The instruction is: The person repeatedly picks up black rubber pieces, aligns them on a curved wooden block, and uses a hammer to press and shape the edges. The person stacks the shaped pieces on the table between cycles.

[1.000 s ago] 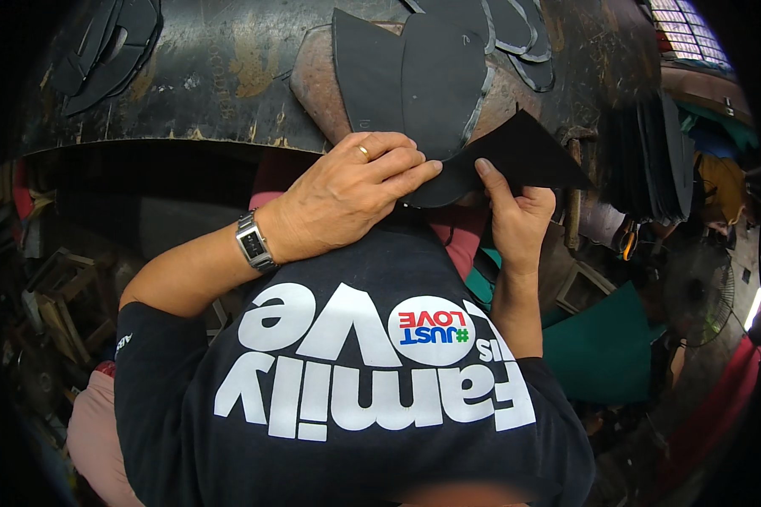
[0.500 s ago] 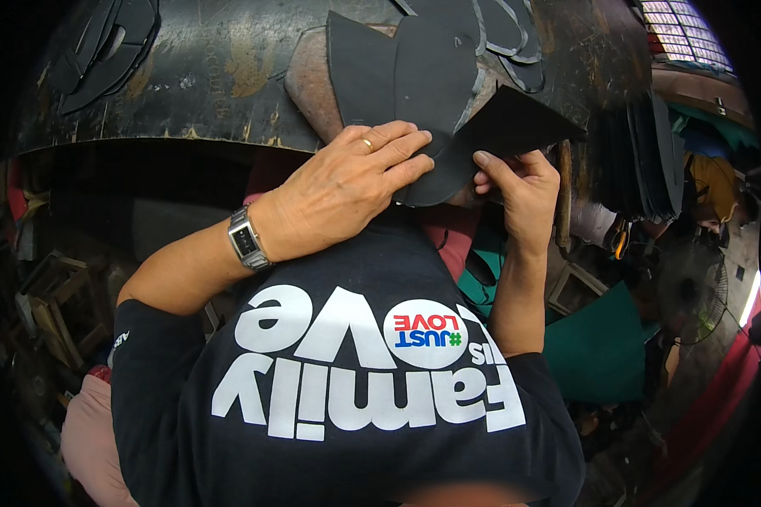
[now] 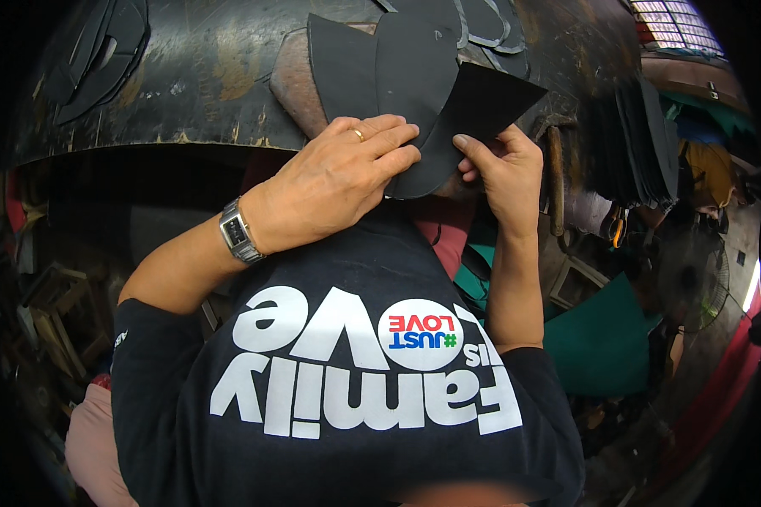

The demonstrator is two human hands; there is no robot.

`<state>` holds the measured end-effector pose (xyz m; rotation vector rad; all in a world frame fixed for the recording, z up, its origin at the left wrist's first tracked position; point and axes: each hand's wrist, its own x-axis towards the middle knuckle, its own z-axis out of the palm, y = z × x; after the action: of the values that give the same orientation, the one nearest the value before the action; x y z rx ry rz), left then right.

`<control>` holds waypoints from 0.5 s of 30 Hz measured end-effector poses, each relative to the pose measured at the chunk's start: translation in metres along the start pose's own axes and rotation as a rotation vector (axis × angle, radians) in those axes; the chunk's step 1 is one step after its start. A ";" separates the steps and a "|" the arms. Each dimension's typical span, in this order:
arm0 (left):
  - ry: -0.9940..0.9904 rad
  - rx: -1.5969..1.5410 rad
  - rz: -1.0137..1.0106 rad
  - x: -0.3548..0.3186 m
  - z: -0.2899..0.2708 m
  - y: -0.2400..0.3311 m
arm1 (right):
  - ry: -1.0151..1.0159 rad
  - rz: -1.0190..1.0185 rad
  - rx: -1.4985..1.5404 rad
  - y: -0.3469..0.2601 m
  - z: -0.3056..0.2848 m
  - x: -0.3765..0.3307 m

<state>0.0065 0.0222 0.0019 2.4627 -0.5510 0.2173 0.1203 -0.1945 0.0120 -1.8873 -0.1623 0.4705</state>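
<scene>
Working at the near edge of a dark, scuffed workbench (image 3: 186, 76), we are handling flat black cut-out pieces of sheet material. Our left hand (image 3: 330, 182) is lying palm down, fingers stretched flat over the rounded lower end of a black piece (image 3: 414, 84) that is hanging over the bench's near edge; it is pressing rather than pinching, so its grip is open and flat on the piece. Our right hand (image 3: 503, 169) is coming up from below with the thumb on top of a second black sheet (image 3: 490, 101), and it is pinching that sheet narrowly between thumb and fingers at its lower corner. The two pieces are overlapping just above our hands, at the middle of the bench's near edge.

We are judging the material to be thin, light and flexible, something like rubber or foam sheet, since it is holding its shape while bending a little where it overhangs. It looks matte and not slippery. We think the edges and corners are the best places to take hold, with a flat palm steadying the rest.

More black cut-outs (image 3: 93, 59) are lying toward the bench's far left corner, and a stack of dark sheets (image 3: 647, 144) is standing off its right edge.
</scene>
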 end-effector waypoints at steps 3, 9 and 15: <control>0.041 0.018 -0.029 0.007 0.002 0.003 | -0.025 0.015 -0.021 0.000 -0.001 0.002; 0.057 0.021 -0.096 0.019 0.011 0.003 | -0.039 -0.144 0.277 -0.006 -0.010 0.023; 0.283 -0.297 -0.214 0.048 0.010 -0.019 | -0.098 -0.094 0.303 -0.003 -0.023 0.045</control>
<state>0.0586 0.0141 -0.0032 2.1346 -0.1808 0.3621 0.1704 -0.1983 0.0107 -1.5546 -0.2302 0.4938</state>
